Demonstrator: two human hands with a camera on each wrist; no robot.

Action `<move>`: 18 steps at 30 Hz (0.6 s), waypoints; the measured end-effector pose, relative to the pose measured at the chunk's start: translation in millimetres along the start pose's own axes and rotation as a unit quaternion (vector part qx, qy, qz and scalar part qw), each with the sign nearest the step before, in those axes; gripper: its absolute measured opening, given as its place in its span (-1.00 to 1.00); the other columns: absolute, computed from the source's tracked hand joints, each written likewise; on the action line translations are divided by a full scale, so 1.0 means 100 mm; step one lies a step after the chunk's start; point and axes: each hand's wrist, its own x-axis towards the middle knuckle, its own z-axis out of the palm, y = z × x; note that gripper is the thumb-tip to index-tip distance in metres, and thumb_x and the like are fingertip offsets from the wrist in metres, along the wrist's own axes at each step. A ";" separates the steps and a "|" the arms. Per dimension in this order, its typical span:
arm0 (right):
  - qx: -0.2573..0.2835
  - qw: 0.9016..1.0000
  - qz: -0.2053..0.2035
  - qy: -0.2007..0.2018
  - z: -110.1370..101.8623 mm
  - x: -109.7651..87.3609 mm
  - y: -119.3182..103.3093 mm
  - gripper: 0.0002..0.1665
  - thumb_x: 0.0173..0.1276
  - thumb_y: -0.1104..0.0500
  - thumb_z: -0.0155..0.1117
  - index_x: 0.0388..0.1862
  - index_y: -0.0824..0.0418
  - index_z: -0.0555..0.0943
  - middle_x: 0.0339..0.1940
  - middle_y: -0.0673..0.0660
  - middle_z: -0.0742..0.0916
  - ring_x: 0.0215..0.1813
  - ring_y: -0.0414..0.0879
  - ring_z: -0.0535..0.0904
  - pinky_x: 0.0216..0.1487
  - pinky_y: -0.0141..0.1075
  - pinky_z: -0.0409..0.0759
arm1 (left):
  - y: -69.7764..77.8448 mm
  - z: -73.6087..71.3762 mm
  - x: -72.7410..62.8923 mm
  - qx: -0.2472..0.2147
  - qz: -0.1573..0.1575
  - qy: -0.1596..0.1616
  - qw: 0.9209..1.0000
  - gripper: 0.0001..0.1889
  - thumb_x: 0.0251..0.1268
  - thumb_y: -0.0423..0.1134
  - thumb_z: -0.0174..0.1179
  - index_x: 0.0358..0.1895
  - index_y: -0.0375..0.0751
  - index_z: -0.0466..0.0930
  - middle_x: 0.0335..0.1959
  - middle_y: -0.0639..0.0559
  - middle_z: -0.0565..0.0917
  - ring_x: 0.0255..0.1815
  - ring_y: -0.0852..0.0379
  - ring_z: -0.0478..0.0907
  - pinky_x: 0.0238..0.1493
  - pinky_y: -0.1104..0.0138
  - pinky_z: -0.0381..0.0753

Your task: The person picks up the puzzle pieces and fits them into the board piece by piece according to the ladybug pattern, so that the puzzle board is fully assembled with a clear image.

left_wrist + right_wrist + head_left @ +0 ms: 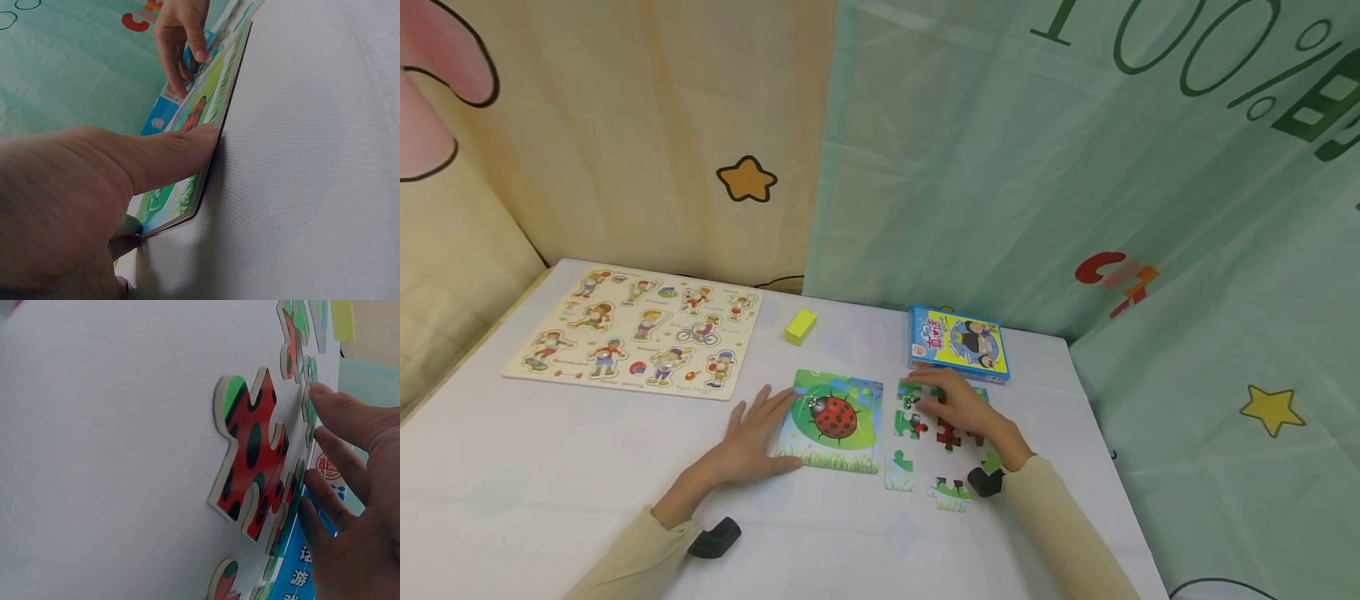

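Note:
A square ladybug picture board lies flat on the white table. My left hand rests at its left side with fingers spread; the straight thumb lies on the board's edge in the left wrist view. To the right of the board lie several loose jigsaw pieces, among them a red spotted piece and a grass-edged piece. My right hand reaches over the far pieces. In the right wrist view its thumb tip appears to touch a green piece; the fingers are slightly bent, gripping nothing visible.
A blue and yellow box lies just beyond my right hand. Farther back stands a small yellow block. A large board with sports figures covers the table's far left. Printed curtains hang behind the table.

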 end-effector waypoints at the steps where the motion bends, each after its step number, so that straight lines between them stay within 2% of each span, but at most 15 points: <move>1: 0.004 1.000 0.002 -0.002 0.01 0.01 0.00 -0.49 0.38 0.22 0.36 0.30 0.22 0.58 0.38 0.25 0.58 0.51 0.18 0.36 0.48 0.18 0.32 | -0.01 0.00 0.00 0.002 0.001 0.002 1.000 -0.01 0.12 -0.05 0.46 0.53 -0.37 0.12 0.58 -0.33 0.10 0.60 -0.45 -0.23 0.46 -0.43 -0.33; 11: 0.013 1.000 0.028 -0.005 0.00 0.05 0.00 -0.53 0.36 0.23 0.37 0.25 0.21 0.62 0.31 0.18 0.65 0.52 0.15 0.36 0.52 0.15 0.28 | -0.01 0.04 0.00 0.023 0.014 0.014 1.000 -0.05 -0.01 0.06 0.52 0.42 -0.34 0.30 0.52 -0.29 0.21 0.59 -0.45 -0.17 0.44 -0.46 -0.25; 18: -0.003 0.998 0.063 -0.010 -0.01 0.07 -0.03 -0.57 0.38 0.20 0.36 0.23 0.15 0.64 0.31 0.12 0.65 0.51 0.10 0.37 0.51 0.09 0.33 | -0.03 0.01 -0.01 0.011 0.015 -0.004 1.000 -0.10 0.04 0.05 0.49 0.39 -0.35 0.30 0.59 -0.28 0.08 0.61 -0.43 -0.26 0.47 -0.42 -0.35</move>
